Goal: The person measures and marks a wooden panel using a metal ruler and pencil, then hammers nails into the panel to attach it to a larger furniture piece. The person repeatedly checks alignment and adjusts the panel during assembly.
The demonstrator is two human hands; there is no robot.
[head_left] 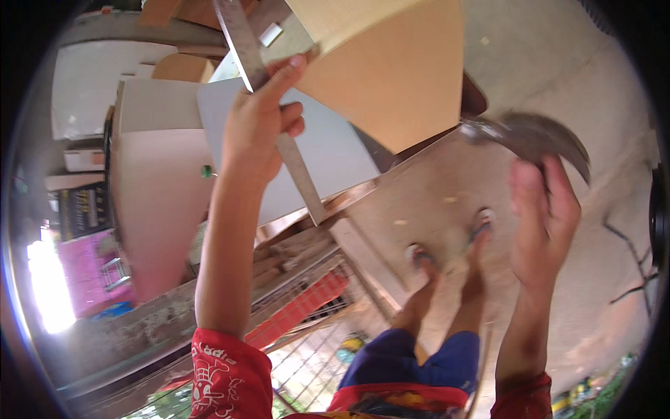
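My left hand (262,122) is raised at the upper left, closed around a long, narrow, greyish flat strip (301,178) that slants down to the right. Its fingers are curled, and one digit points toward a light-wood panel (398,77). Part of the strip is hidden behind the hand. At the right, my right hand (548,216) is closed on a claw hammer (527,133), close under its dark metal head. The hammer's shiny striking face is near the panel's right corner, and its claw curves away to the right. I cannot see the handle. Motion blurs the hand and hammer.
Pale boards (157,181) and a light grey sheet (328,143) lie to the left of and below the panel. Closer to me are a wire grille (314,356) and a red slatted piece (300,311). A thin dark branching rod (631,255) lies on the concrete floor (593,300).
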